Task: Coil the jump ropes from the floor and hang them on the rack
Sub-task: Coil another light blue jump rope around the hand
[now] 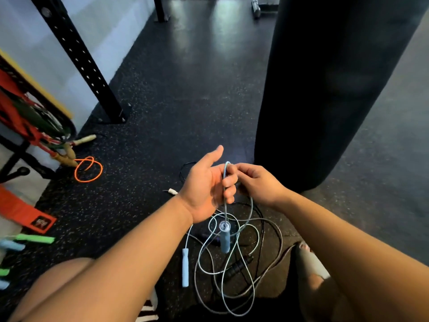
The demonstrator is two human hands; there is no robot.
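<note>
Over speckled floor [162,112], left hand [205,188] and right hand [256,182] hold thin looped rope [225,211].

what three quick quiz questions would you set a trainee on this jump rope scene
1. True or false: both handles of the light blue rope lie on the floor.
2. Which rope lies looped on the floor by the rack? A orange, B purple, C yellow.
3. Fill in: the large dark cylinder right of the ropes is a punching ___.

Key
1. False: one handle hangs in the air, the other handle lies on the floor.
2. A, the orange rope.
3. bag
</note>
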